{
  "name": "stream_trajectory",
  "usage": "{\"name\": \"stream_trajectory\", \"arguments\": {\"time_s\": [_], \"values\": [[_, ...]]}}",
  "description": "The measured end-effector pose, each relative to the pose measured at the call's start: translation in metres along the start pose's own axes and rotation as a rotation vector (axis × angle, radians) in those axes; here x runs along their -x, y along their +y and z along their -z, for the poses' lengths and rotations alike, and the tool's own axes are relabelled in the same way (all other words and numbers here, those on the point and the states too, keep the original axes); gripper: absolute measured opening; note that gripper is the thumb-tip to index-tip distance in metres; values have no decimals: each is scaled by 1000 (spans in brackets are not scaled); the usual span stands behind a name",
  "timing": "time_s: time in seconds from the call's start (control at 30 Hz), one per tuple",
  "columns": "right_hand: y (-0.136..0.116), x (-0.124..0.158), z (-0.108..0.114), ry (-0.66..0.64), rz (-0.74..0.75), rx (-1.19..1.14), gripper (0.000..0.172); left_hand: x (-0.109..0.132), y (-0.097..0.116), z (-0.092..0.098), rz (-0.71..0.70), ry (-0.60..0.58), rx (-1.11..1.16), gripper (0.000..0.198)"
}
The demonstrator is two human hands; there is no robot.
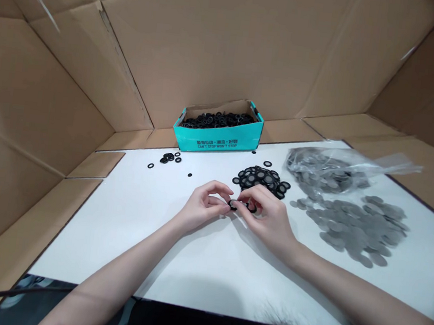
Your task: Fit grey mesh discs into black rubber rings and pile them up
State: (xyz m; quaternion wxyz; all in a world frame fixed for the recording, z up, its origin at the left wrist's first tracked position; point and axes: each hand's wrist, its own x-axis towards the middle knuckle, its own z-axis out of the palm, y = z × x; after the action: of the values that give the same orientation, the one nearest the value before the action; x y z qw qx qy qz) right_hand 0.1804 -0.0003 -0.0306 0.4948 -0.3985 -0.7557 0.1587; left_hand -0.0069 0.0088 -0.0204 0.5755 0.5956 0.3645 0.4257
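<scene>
Between the fingertips of both hands is a small black ring [231, 204], with a pale disc showing at its middle. My left hand [207, 205] pinches its left side with thumb and fingers. From the other side, my right hand [271, 215] presses on it with thumb and forefinger. Another black ring [251, 208] shows under the curled fingers of my right hand; how it is held I cannot tell. Just beyond my hands lies a heap of black rings with grey discs in them [260, 177]. Right of my right hand, loose grey discs [350, 225] are spread over the white tabletop [116, 240].
A turquoise box [219, 141] full of black rings stands at the back. Several loose black rings [168, 157] lie left of centre. A clear plastic bag [328, 169] of grey discs sits at the back right. Cardboard walls [221, 44] enclose the table's back and sides.
</scene>
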Motion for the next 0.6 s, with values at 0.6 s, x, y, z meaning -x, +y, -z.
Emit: {"name": "stream_trajectory", "arguments": {"time_s": [0.6], "values": [[6, -1, -1, -279, -49, -71, 18, 1, 2, 0, -40, -48, -51, 28]]}}
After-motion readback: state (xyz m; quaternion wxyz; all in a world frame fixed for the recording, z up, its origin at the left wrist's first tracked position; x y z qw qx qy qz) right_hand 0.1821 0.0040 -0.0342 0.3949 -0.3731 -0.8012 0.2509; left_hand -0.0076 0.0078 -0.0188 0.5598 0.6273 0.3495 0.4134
